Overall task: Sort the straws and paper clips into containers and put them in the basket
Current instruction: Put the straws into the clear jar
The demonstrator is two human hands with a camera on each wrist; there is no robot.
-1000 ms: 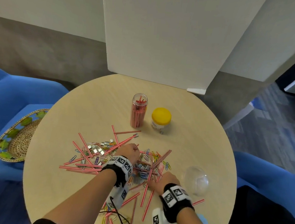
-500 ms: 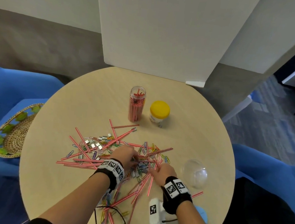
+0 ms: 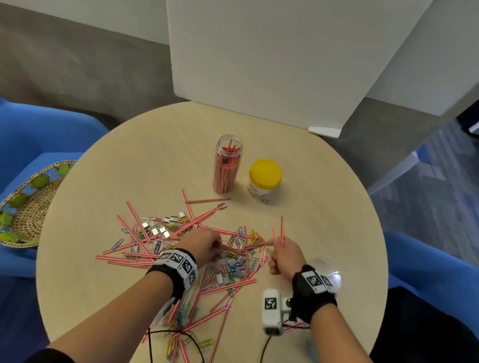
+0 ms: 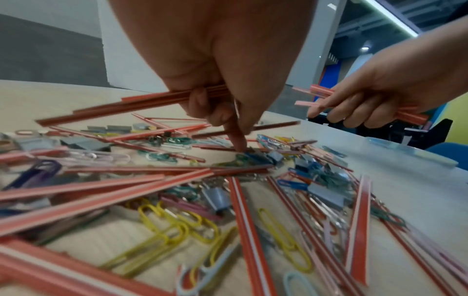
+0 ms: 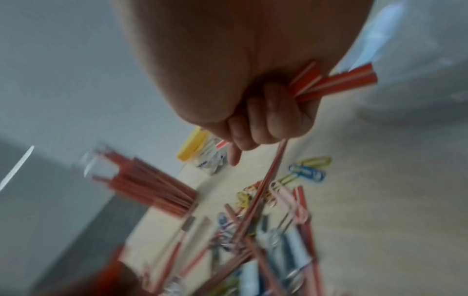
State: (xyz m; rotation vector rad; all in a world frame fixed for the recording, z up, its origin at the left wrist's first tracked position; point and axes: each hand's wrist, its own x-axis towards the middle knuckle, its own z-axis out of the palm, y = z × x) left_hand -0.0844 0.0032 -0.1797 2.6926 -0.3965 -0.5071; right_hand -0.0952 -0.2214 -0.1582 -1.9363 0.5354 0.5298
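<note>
Red-and-white striped straws (image 3: pixel 138 223) and coloured paper clips (image 3: pixel 237 240) lie mixed in a heap on the round table (image 3: pixel 318 208). My right hand (image 3: pixel 279 253) is lifted a little above the heap and grips a bunch of straws (image 5: pixel 336 82) in its fist. My left hand (image 3: pixel 210 245) is down on the heap; in the left wrist view it holds a few straws (image 4: pixel 142 104) under curled fingers while one finger (image 4: pixel 236 140) points down onto the clips. A clear jar of straws (image 3: pixel 227 165) stands open behind the heap, with a yellow-lidded jar (image 3: pixel 264 179) beside it.
A woven basket (image 3: pixel 24 210) with green leaf trim sits on the blue chair at the left. A clear dome lid (image 3: pixel 328 270) lies on the table behind my right wrist. A white board stands at the table's far edge. Cables trail near the front edge.
My right hand has closed round a bunch of straws and lifted them off the heap, turning upward. My left hand has moved slightly right within the heap.
</note>
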